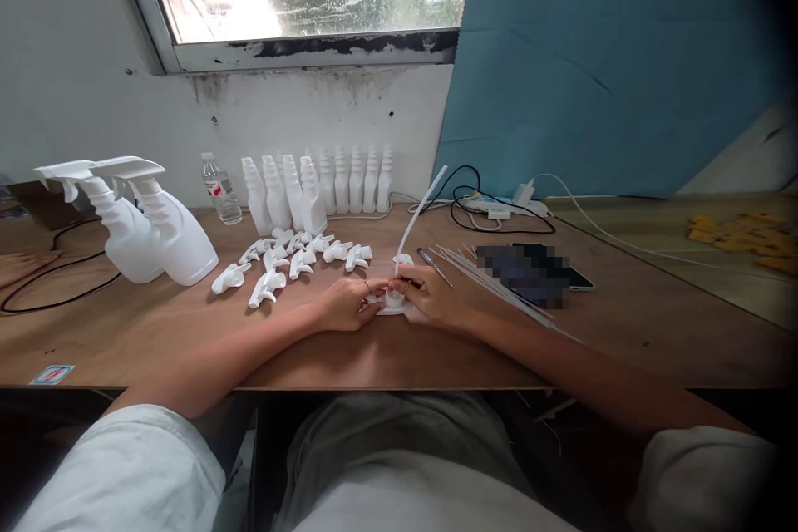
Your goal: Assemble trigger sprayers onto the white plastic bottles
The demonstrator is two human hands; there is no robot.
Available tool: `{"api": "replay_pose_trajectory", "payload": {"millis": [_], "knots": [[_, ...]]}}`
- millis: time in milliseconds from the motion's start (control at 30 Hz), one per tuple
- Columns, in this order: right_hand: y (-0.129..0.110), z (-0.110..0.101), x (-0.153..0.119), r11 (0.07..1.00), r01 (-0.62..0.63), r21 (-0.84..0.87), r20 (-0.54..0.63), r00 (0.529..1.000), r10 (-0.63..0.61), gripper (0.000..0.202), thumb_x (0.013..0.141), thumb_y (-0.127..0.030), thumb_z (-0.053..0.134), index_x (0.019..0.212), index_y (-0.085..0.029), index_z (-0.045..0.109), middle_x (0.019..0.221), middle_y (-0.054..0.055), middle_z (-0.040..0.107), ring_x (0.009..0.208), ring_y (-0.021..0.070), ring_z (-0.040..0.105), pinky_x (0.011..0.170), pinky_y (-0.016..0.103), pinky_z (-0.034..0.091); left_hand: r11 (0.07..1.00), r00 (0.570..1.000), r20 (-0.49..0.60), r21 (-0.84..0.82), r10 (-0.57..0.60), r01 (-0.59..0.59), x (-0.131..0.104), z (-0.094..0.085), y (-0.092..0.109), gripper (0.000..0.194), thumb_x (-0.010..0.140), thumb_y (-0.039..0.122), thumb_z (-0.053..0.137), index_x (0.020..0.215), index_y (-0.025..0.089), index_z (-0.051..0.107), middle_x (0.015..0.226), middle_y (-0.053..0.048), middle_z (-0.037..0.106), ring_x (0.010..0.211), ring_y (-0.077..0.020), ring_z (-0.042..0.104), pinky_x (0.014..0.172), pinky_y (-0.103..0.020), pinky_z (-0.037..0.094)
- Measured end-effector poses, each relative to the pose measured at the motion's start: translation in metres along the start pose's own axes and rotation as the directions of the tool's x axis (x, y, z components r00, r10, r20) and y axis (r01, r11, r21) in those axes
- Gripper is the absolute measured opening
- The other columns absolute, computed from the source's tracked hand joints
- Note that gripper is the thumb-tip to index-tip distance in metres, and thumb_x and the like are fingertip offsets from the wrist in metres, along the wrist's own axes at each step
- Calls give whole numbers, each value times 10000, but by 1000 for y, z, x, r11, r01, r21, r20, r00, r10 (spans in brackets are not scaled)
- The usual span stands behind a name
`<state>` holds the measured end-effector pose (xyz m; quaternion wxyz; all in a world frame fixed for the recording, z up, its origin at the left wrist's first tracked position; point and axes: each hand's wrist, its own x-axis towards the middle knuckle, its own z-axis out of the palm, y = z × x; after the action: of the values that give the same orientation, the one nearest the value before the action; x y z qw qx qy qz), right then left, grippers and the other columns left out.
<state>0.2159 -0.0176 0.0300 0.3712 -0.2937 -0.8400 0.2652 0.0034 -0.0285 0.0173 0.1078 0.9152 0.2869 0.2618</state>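
Observation:
Close to the table's front edge, my left hand (349,303) is closed on a white spray trigger head (394,299), steadying it against the tabletop. My right hand (430,291) pinches a thin white plastic tube (419,212) near its lower end. The tube rises from the spray head, leaning to the right. My fingers hide where the tube meets the head. To the left lie several loose white trigger heads (268,287). A bundle of similar white tubes (499,287) and a pen (435,266) rest to the right of my right hand.
Several white bottles (310,199) stand in rows by the wall, beside a clear water bottle (221,191). Two bottles with trigger heads (178,237) stand at left. A tablet-like device (529,270), power strip (499,206) and cables are at right. Another person's hand (25,268) rests far left.

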Motion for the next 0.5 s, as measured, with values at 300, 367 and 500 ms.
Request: {"api": "replay_pose_trajectory", "payload": {"millis": [300, 367, 500], "knots": [[-4, 0, -1, 999, 28, 40, -28, 999, -27, 369, 933, -456, 485, 686, -182, 498, 635, -11, 436, 589, 130, 409, 551, 266, 315, 998, 998, 29, -2, -57, 57, -1, -1, 5, 444, 903, 268, 495, 1328, 141, 477, 1075, -109, 697, 905, -204, 681, 798, -292, 515], [-4, -3, 1, 997, 68, 34, -55, 996, -66, 366, 937, -443, 489, 687, -177, 515, 651, -5, 448, 612, 132, 423, 576, 269, 326, 998, 998, 37, -27, -48, 49, 0, -5, 5, 464, 909, 279, 495, 1354, 154, 448, 1059, -97, 698, 797, -171, 678, 749, -274, 515], [-4, -11, 3, 991, 126, -40, -13, 992, -126, 346, 950, -409, 484, 715, -169, 569, 715, 22, 523, 708, 151, 483, 670, 282, 372, 999, 998, -43, -22, -39, 38, 11, -29, -17, 435, 922, 355, 495, 1321, 185, 467, 1078, -86, 689, 746, -149, 664, 711, -267, 517]]}}
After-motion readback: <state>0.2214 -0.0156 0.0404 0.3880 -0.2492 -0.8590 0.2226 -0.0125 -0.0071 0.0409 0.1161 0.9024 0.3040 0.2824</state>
